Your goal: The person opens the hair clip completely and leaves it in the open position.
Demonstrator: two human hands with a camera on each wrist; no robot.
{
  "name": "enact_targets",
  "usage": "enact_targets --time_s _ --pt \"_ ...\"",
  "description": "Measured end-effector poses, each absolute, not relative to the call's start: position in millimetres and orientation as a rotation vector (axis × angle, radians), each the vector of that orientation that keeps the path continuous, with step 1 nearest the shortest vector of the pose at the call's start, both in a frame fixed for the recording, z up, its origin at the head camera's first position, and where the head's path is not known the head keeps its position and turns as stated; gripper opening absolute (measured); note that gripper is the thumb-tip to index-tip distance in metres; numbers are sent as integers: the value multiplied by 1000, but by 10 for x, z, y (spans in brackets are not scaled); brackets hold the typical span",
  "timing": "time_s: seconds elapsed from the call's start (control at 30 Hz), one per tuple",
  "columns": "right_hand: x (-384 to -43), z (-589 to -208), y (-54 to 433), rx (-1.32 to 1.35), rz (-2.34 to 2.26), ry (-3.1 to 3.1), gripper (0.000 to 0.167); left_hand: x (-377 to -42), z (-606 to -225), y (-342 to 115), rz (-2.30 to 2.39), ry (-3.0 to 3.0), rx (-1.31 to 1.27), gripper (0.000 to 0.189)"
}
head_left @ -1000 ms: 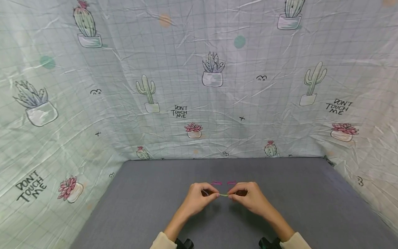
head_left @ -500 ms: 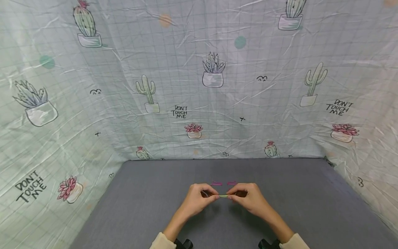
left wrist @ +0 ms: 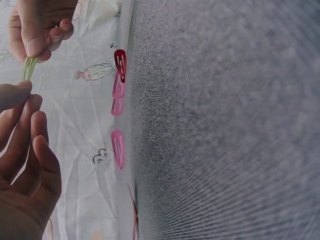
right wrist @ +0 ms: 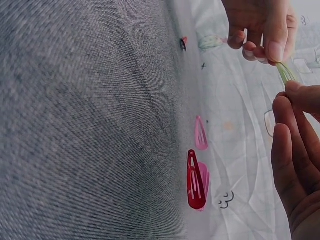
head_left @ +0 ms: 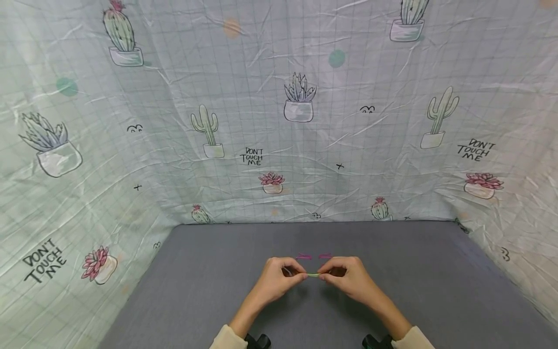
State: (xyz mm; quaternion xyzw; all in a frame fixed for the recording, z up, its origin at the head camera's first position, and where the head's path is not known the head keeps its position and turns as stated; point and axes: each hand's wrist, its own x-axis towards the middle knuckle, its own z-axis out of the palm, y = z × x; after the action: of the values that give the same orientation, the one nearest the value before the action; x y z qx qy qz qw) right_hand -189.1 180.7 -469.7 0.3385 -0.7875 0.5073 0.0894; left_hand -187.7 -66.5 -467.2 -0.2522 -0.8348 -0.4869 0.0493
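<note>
A light green snap hair clip [head_left: 313,275] is held above the table between both hands. My left hand [head_left: 276,278] pinches its left end between thumb and forefinger. At the right end, the thumb and forefinger of my right hand [head_left: 350,278] pinch it too. Slim slots run along the clip [left wrist: 29,70] in the left wrist view; fingertips cover both its ends. Beyond the hands lie magenta-pink hair clips [head_left: 303,257]. The wrist views also show a red hair clip [right wrist: 200,202] near the pink ones.
A grey cloth-covered table [head_left: 209,271] spreads around the hands. Behind it and at both sides hangs a wrinkled pale curtain [head_left: 261,97] printed with cacti. Dark wrist-worn devices [head_left: 259,341] sit by the cuffs. A small red and dark thing [right wrist: 183,43] lies farther off, its kind unclear.
Both hands and the green hair clip have sunk very slightly since a second ago. Over the last half second they hold almost still, and the pink clips stay where they were.
</note>
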Motion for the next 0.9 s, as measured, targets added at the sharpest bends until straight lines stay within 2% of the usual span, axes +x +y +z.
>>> enact_targets --time_s 0.9 --pt "-1831 -4751 1657 938 1454 -2182 11 -1872 -4703 -680 -1392 -2447 -778 9"
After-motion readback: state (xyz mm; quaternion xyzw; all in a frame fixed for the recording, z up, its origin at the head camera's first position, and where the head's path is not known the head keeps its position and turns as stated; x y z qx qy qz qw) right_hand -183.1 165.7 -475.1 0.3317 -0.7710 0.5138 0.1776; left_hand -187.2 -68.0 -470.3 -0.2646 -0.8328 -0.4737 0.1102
